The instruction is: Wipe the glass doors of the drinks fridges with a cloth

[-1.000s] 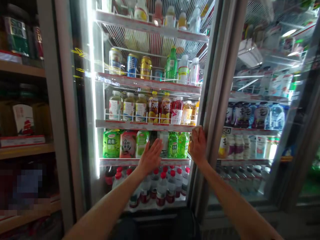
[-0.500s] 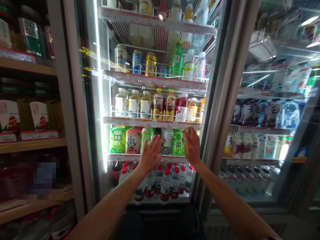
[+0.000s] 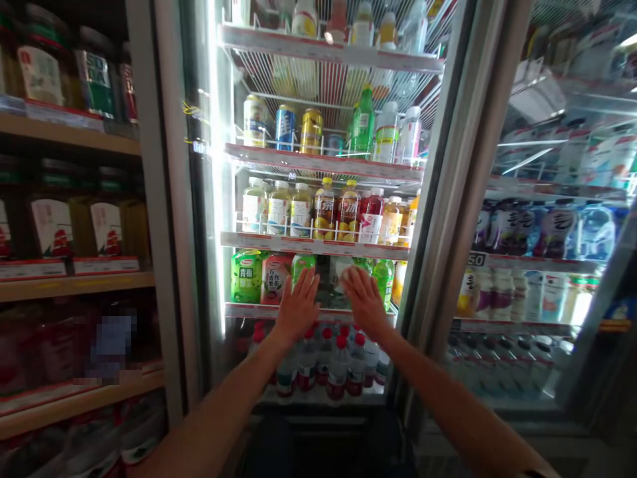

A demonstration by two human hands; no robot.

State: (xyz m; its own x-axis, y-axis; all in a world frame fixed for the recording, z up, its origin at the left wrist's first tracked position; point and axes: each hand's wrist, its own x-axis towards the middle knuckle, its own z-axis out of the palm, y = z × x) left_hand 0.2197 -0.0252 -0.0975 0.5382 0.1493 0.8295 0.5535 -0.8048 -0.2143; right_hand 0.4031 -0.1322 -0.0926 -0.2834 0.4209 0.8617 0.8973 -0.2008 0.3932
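Observation:
I stand facing a lit drinks fridge (image 3: 438, 219) with a glass front. My left hand (image 3: 297, 305) lies flat against the glass with its fingers spread, holding nothing, level with the shelf of green bottles (image 3: 245, 275). Just right of it, my right hand (image 3: 365, 302) presses a small pale cloth (image 3: 345, 272) against the glass under its fingertips. The two hands are nearly side by side. Red-capped bottles (image 3: 338, 362) stand on the shelf below them.
Wooden shelves (image 3: 74, 282) with boxed and bottled goods run along the left. A second glass-fronted fridge (image 3: 537, 232) full of drinks stands to the right. Cans and bottles fill the upper wire shelves (image 3: 323, 162).
My right hand has slid left with the cloth, from the fridge's right frame across the glass to beside my left hand. The left hand has barely moved.

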